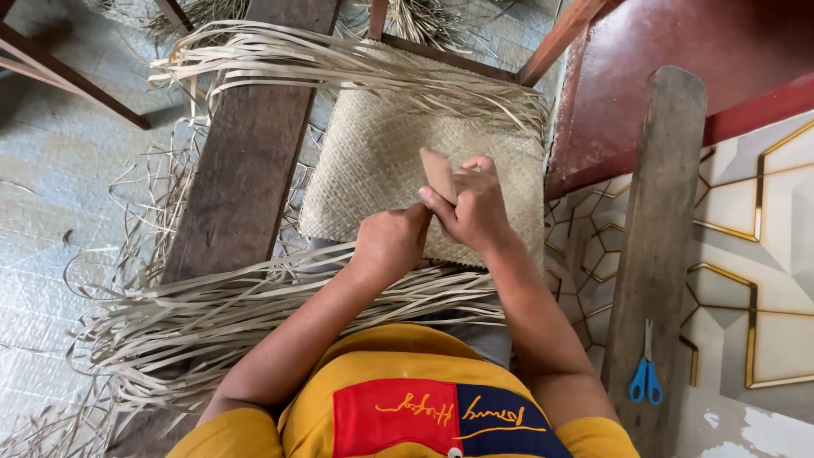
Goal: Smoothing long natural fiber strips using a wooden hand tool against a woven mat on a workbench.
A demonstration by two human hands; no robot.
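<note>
One woven mat (373,161) lies in the middle of the scene, on a wooden frame, with loose strips (254,297) fanning out from its near edge to the left and a second bundle of strips (339,64) sweeping across its far edge. Both hands work at the mat's near right part. The right hand (475,203) is closed around one small flat wooden block (438,174), thumb and fingers pinching it so it stands on edge above the weave. The left hand (390,242) is curled shut, knuckles up, pressed on the mat just left of the right hand and touching it; what it grips, if anything, is hidden. One long wooden board (657,220) lies to the right on the patterned floor (763,254), and one pair of blue scissors (646,377) rests at its near end, well apart from the hands. One dark plank (246,144) runs along the mat's left side.
</note>
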